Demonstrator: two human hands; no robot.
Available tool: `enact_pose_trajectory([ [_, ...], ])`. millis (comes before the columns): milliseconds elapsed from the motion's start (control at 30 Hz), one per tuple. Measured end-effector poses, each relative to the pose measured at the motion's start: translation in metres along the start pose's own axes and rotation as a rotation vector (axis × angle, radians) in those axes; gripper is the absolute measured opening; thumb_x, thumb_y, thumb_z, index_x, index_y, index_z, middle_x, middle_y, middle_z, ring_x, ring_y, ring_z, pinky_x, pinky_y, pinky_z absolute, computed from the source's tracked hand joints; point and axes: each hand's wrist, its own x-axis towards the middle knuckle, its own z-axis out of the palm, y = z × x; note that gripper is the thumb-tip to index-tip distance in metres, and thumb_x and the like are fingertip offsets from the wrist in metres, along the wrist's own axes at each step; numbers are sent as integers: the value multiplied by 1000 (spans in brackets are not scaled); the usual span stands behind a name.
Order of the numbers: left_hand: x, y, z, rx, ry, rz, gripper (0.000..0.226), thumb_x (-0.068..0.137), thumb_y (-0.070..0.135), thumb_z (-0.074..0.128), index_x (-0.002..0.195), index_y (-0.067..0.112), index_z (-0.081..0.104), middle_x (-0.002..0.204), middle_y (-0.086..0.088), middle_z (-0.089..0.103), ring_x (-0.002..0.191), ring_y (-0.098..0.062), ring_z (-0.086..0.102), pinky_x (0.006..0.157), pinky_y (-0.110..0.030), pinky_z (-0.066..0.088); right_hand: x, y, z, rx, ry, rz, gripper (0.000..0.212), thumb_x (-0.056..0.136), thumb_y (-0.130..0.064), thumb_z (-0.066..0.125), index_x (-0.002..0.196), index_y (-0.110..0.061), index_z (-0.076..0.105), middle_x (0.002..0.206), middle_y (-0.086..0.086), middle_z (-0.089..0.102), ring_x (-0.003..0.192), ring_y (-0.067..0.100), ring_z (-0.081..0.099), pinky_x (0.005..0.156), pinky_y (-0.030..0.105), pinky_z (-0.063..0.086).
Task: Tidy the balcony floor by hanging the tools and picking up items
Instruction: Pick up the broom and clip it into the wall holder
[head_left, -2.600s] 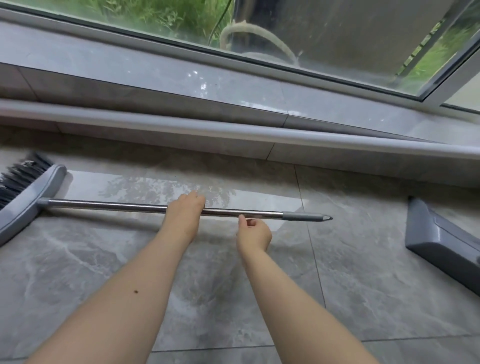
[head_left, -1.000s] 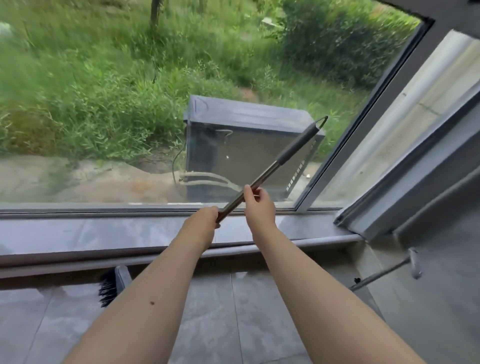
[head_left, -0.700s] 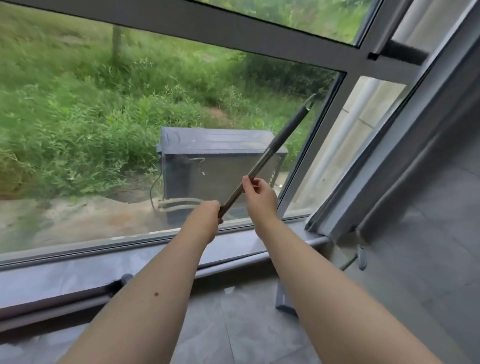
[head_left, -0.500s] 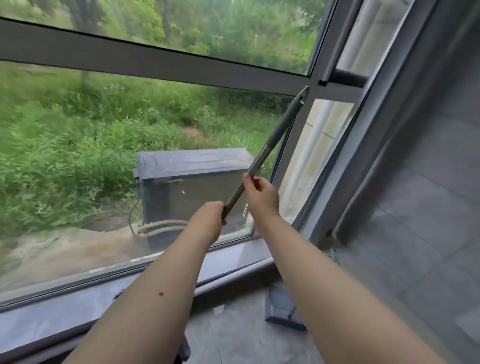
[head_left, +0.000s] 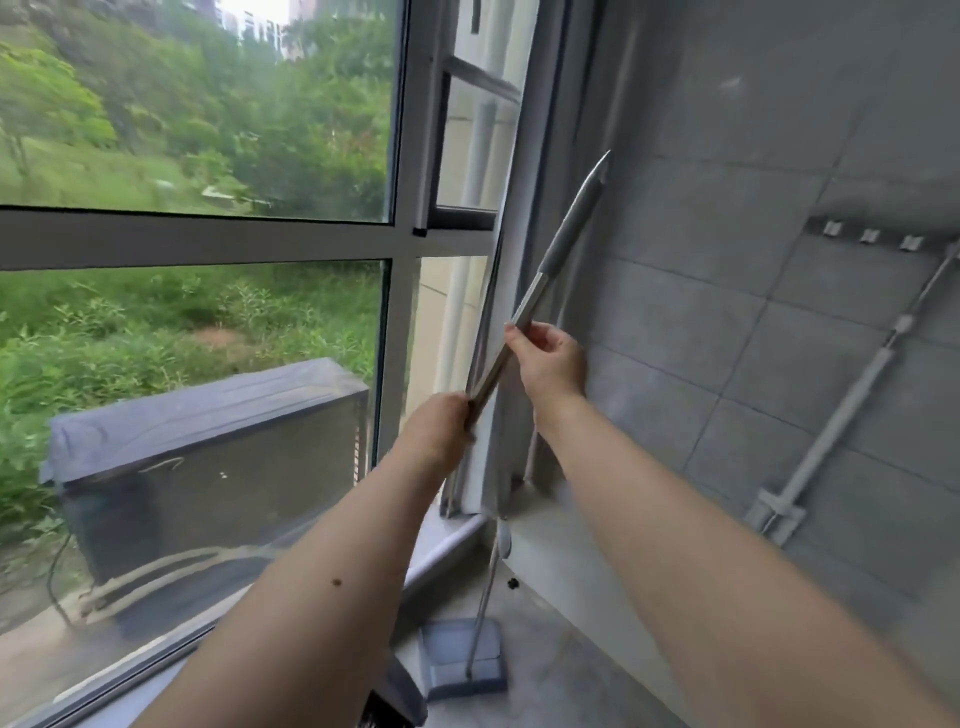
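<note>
Hands first: I see the left hand (head_left: 439, 423) wrapped around the broom handle (head_left: 524, 312), and the right hand (head_left: 550, 358) pinching the same metal shaft just above it, both arms stretched forward. The handle tilts up and rightward beyond the right hand, its grey tip near the tiled wall (head_left: 753, 322). Below the hands, a dustpan (head_left: 462, 660) stands on the floor; a hook rail (head_left: 872, 236) sits to the right.
</note>
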Motion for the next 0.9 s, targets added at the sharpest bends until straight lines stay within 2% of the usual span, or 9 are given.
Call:
enact_pose_trajectory([
  [100, 25, 56, 23, -22, -37, 80, 23, 78, 3, 67, 100, 1, 62, 105, -21, 67, 99, -35, 63, 79, -35, 48, 32, -8, -53, 1, 56, -29, 11, 82, -18, 74, 74, -19, 65, 66, -12, 63, 59, -1, 56, 51, 3, 43],
  [200, 51, 107, 50, -57, -55, 139, 17, 77, 2, 64, 94, -1, 62, 99, -21, 67, 96, -36, 63, 77, -36, 48, 64, -16, -109, -42, 102, -61, 11, 81, -24, 74, 73, -20, 67, 67, -13, 64, 62, -1, 58, 53, 4, 43],
  [333, 83, 172, 88, -113, -60, 202, 12, 77, 2, 65, 88, 0, 62, 97, -21, 67, 94, -35, 63, 74, -34, 46, 104, -23, -179, -47, 171, -87, 11, 80, -26, 75, 74, -21, 67, 67, -13, 65, 62, -3, 59, 49, -2, 41],
  [433, 104, 219, 115, -136, -103, 234, 11, 77, 2, 65, 87, 0, 61, 98, -22, 67, 95, -35, 63, 75, -34, 46, 130, -28, -226, -77, 201, -93, 10, 81, -27, 74, 80, -19, 68, 69, -13, 65, 65, -1, 60, 55, 3, 45],
  [500, 113, 245, 131, -144, -126, 250, 14, 79, 4, 64, 91, -2, 60, 101, -23, 66, 97, -36, 63, 82, -38, 48, 143, -31, -253, -98, 234, -92, 13, 81, -27, 74, 85, -16, 70, 71, -11, 65, 68, 2, 61, 58, 6, 45],
  [600, 123, 281, 153, -154, -133, 270, 21, 82, 6, 65, 100, -3, 60, 104, -21, 65, 98, -36, 62, 83, -38, 47, 159, -37, -289, -130, 287, -95, 13, 81, -27, 74, 85, -16, 70, 70, -11, 64, 66, 1, 60, 50, -1, 41],
  [767, 143, 331, 182, -154, -155, 286, 22, 82, 11, 68, 98, -1, 59, 101, -19, 66, 97, -34, 62, 76, -35, 45, 187, -40, -339, -202, 339, -109, 21, 81, -27, 73, 93, -9, 74, 80, -1, 68, 77, 12, 63, 71, 18, 45],
  [833, 155, 344, 193, -139, -164, 300, 16, 81, 13, 68, 90, 5, 57, 96, -18, 63, 96, -34, 62, 72, -34, 44, 201, -37, -354, -220, 368, -113, 16, 81, -27, 74, 87, -12, 73, 74, -4, 67, 74, 11, 62, 67, 17, 44],
  [900, 170, 355, 204, -130, -171, 308, 22, 81, 15, 69, 78, 11, 48, 90, -16, 61, 95, -34, 62, 68, -32, 41, 217, -34, -365, -240, 393, -121, 10, 81, -27, 74, 76, -20, 69, 66, -11, 64, 70, 10, 61, 63, 15, 43],
])
